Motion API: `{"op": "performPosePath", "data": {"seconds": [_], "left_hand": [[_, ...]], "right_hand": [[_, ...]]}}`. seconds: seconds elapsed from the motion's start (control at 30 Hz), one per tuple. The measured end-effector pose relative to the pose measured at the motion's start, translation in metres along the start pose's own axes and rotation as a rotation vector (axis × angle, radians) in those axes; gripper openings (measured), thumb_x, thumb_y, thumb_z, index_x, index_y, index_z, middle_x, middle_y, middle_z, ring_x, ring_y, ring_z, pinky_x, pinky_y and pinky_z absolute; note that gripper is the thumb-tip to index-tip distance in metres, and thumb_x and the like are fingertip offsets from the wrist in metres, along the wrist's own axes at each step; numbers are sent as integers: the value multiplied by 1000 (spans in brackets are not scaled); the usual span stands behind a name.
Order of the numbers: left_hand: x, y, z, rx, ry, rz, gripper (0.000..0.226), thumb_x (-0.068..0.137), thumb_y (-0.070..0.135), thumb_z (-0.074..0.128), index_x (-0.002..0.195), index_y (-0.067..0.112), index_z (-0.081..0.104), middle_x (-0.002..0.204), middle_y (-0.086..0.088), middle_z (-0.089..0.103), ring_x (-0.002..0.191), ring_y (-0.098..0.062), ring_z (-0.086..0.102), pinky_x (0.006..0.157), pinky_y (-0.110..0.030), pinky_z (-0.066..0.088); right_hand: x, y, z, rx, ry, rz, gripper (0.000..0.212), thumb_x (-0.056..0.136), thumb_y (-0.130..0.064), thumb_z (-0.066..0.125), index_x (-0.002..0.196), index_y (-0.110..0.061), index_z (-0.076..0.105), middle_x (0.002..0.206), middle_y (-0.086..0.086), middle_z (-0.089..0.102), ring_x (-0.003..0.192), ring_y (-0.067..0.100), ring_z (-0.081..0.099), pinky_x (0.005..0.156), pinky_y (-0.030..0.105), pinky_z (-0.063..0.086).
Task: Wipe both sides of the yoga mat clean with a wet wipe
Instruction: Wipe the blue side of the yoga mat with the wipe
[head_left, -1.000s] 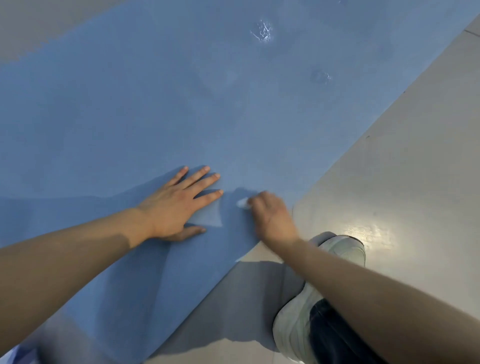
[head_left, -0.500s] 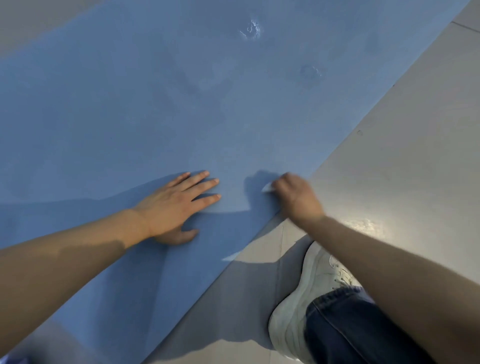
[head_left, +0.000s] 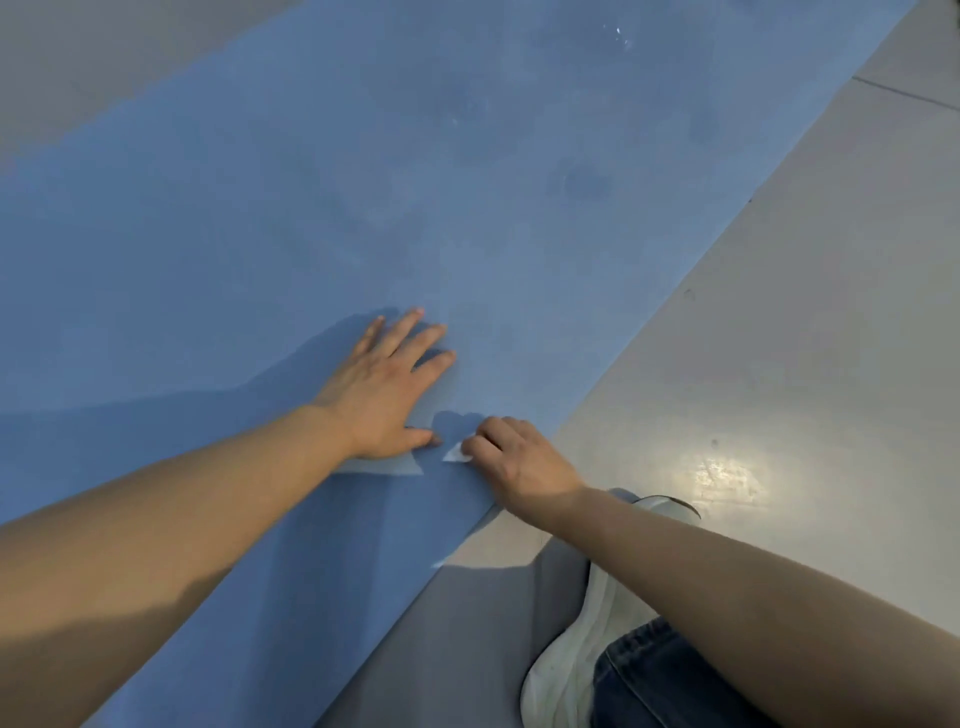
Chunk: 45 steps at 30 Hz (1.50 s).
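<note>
Blue yoga mat (head_left: 363, 182), lying flat on a pale grey floor (head_left: 779, 338) and running diagonally from the near left to the far right of the scene. Wet wipe (head_left: 456, 454), a small white piece of which only a corner shows, on the mat close to its near right edge. Right hand (head_left: 519, 462), fingers curled over the wipe and pressing it onto the mat. Left hand (head_left: 387, 387), just left of the right hand, palm down on the mat with straight, slightly spread fingers, holding nothing. Faint shiny patches mark the mat's far part. At near right, a white shoe (head_left: 576, 649) and a dark denim trouser leg (head_left: 665, 680) on the floor beside the mat, with a bright glare spot farther right.
</note>
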<state>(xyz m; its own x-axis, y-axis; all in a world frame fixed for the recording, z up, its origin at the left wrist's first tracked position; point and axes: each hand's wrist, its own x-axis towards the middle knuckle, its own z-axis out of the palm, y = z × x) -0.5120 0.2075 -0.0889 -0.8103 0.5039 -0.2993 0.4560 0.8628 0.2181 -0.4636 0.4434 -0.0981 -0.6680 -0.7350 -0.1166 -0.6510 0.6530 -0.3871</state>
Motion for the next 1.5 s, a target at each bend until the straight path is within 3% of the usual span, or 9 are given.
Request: {"op": "performPosePath", "data": {"seconds": [0.2,0.37,0.5,0.67,0.83,1.03,1.2,1.37,1.5], "left_hand": [[26,-12,-18,44,-240,-148,139,56,93,60,157,35,-17,162,0,-32,149,-33,-29,120,-65,0],[46,-8,-37,20,-165,-142,100,73,84,57,154,35,25,164,-7,9,152,-30,7,122,-52,15],[69,0,-52,42,-64,-123,77,78,72,64,140,30,45,157,-6,26,145,-27,23,118,-48,24],[99,-3,-54,36,-269,-252,130,65,77,73,157,40,-10,163,-1,-29,151,-35,-23,120,-65,13],[116,-1,-60,40,-386,-328,145,57,76,79,153,39,-24,158,-3,-40,149,-41,-26,117,-65,21],[116,-5,-61,35,-364,-325,138,57,80,75,154,46,-18,162,2,-30,151,-38,-18,117,-58,28],[123,-13,-71,29,-266,-306,93,79,75,61,154,53,11,166,4,1,149,-32,11,116,-50,32],[124,-16,-71,57,-193,-313,97,74,77,64,154,45,18,163,2,9,147,-29,15,116,-51,26],[116,-31,-64,6,-230,-429,120,65,88,60,157,43,-3,165,1,-19,153,-33,-14,119,-61,16]], "right_hand": [[23,110,-49,-122,100,172,17,79,-3,54,94,-6,63,87,16,54,76,33,55,68,37,43],[33,188,-90,-110,205,659,10,90,-8,56,96,-5,63,92,18,55,78,38,57,63,32,34],[23,135,-63,-19,240,454,12,82,-6,54,91,-6,62,84,14,54,74,34,57,64,36,45],[0,45,-16,112,87,39,18,82,-5,50,96,-7,62,89,11,54,75,29,51,70,37,43],[-1,99,-35,-1,35,-130,17,91,-8,48,99,-8,62,92,12,54,79,28,51,71,38,42],[4,237,-89,-119,269,403,20,76,1,58,94,-5,64,86,15,53,73,36,56,64,39,47],[24,252,-102,-87,408,669,12,91,-7,53,96,-2,63,88,17,55,72,39,56,64,38,45],[42,155,-57,57,317,298,15,80,-2,61,93,-8,64,85,12,57,75,33,57,67,37,48],[58,74,-27,67,111,-115,12,81,-2,61,89,-11,60,84,9,52,72,27,50,65,37,42]]}}
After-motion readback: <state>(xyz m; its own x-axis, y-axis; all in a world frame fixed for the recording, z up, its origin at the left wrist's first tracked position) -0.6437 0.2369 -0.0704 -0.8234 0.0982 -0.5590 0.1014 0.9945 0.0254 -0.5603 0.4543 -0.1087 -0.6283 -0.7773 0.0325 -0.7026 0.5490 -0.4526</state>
